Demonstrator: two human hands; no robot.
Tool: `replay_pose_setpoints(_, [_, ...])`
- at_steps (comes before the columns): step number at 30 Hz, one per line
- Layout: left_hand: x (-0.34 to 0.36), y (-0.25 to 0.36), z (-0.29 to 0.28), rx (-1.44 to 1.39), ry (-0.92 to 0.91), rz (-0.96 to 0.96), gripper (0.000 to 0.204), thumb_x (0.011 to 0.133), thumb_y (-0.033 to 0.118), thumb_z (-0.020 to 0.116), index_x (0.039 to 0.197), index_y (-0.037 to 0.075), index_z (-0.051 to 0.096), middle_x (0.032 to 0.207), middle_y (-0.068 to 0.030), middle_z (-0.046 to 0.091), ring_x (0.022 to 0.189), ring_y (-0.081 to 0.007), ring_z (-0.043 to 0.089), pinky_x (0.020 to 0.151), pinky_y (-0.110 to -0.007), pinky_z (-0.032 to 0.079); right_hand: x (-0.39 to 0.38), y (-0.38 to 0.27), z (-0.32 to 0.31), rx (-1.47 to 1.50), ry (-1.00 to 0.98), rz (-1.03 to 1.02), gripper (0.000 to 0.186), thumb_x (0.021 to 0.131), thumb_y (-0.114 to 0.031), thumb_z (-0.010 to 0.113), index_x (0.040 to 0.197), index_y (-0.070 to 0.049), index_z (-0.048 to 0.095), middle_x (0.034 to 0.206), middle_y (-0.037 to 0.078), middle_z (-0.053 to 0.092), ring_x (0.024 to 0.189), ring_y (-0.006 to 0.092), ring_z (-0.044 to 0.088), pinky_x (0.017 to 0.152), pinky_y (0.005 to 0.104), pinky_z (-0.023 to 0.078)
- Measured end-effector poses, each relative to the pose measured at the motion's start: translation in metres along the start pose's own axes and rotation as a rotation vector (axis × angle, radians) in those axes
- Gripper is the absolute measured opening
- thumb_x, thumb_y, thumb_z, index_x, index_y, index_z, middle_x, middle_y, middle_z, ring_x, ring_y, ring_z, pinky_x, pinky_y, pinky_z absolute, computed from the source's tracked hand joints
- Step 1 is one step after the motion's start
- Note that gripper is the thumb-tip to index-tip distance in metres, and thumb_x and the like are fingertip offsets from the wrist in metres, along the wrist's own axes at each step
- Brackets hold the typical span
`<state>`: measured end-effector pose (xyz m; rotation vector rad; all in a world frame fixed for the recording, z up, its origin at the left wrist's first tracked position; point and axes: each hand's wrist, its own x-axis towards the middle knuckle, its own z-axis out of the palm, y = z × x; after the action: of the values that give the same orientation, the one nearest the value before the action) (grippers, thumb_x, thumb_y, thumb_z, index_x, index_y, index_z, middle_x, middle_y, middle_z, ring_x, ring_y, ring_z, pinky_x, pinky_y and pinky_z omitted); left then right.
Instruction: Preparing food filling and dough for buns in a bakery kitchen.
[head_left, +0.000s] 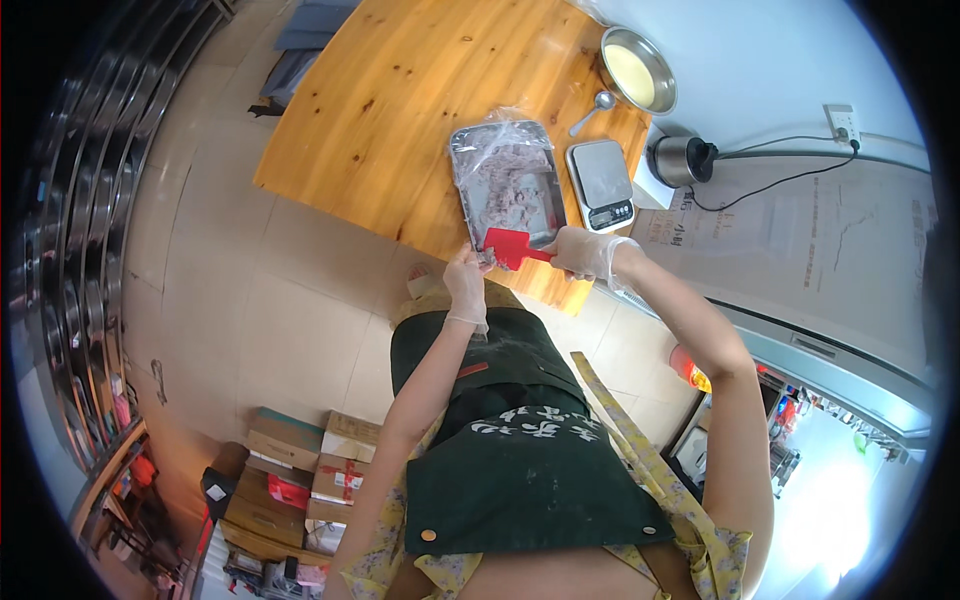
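My right hand (584, 252), in a clear plastic glove, is closed round the handle of a red spatula (507, 248). The spatula's flat blade lies over the near edge of a metal tray (556, 200). A lumpy purplish-grey mash (507, 190) covers part of the tray's bottom. Cling film (500, 135) is crumpled over the far end and left rim. My left hand (465, 284), also gloved, has its fingers closed at the tray's near left corner, beside the blade. A little of the mash shows at those fingertips; what they grip is too small to make out.
Right of the tray, a kitchen scale (603, 185) and a spoon (592, 113) lie on the wooden table (370, 130). A steel bowl of pale yellow stuff (638, 75) stands beyond. A kettle (684, 161) with a cord is at the right. Cardboard boxes (285, 445) stand on the left floor.
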<state>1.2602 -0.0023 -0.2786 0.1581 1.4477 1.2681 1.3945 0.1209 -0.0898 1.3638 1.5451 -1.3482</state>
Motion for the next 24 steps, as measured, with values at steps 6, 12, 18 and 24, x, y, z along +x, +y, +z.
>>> replay_pose_setpoints(6, [0.005,0.013,-0.02,-0.033,-0.025,-0.141,0.033,0.093,0.012,0.037,0.119,-0.003,0.052,0.083,-0.0143,0.061,0.073,-0.0246,0.067,0.064,-0.03,0.056,-0.009,0.034,0.021,0.644,-0.064,0.007,0.036,0.088,-0.012,0.05,0.124,-0.007,0.056,0.062,0.001,0.05,0.046,0.0074,0.042,0.041,0.0232,0.033])
replay_pose_setpoints(12, [0.002,0.023,-0.021,-0.071,0.066,-0.121,0.029,0.091,0.01,0.04,0.112,-0.003,0.054,0.082,-0.0133,0.06,0.072,-0.0232,0.066,0.064,-0.03,0.055,-0.002,0.058,0.09,0.151,1.126,-0.442,0.045,0.086,-0.011,0.056,0.128,-0.026,0.054,0.066,0.006,0.053,0.054,0.0188,0.052,0.054,0.0288,0.044])
replay_pose_setpoints(18, [-0.029,0.063,0.007,0.13,0.103,0.123,0.028,0.092,0.007,0.044,0.114,-0.005,0.055,0.077,-0.0049,0.055,0.065,-0.0111,0.054,0.059,-0.024,0.046,0.053,0.081,0.123,-0.181,1.154,-0.174,0.055,0.083,-0.007,0.052,0.133,-0.027,0.045,0.073,0.012,0.056,0.063,0.0282,0.06,0.056,0.0397,0.048])
replay_pose_setpoints(24, [-0.013,0.042,0.013,0.395,0.146,0.384,0.029,0.088,0.004,0.051,0.116,-0.002,0.056,0.077,-0.0056,0.052,0.067,-0.0142,0.051,0.063,-0.027,0.043,0.055,0.088,0.123,-0.121,1.186,-0.168,0.047,0.084,-0.01,0.055,0.128,-0.025,0.053,0.07,0.012,0.056,0.063,0.0272,0.061,0.055,0.0376,0.049])
